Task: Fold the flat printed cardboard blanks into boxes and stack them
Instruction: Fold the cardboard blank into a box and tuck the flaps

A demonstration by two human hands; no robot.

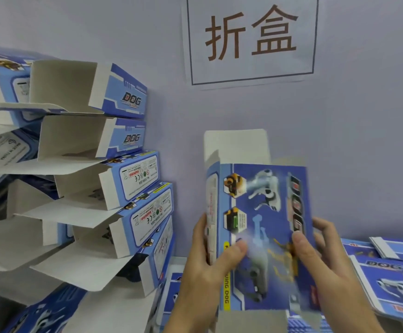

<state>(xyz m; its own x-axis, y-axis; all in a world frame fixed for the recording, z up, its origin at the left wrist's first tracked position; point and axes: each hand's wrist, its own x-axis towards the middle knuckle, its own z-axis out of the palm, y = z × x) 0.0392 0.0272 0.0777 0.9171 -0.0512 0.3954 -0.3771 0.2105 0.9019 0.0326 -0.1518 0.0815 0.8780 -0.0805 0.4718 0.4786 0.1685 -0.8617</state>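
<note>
I hold a box (260, 227) upright in front of me, at about 5 o'clock in my view, its blue printed face with the robot dog toward me. Its white top flap (237, 146) stands up at 12 o'clock from the body, and a white bottom flap (251, 320) hangs at 6. My left hand (205, 258) grips the left edge, thumb across the printed face and fingers behind. My right hand (320, 255) grips the right edge the same way, thumb on the front. At 9 o'clock stands a stack (114, 179) of folded boxes lying on their sides, open ends and loose flaps toward me. At 3 to 4 o'clock lie flat blanks (388, 282). On the wall (364, 140), at 12 o'clock, hangs a sign (252, 37) with two characters.
</note>
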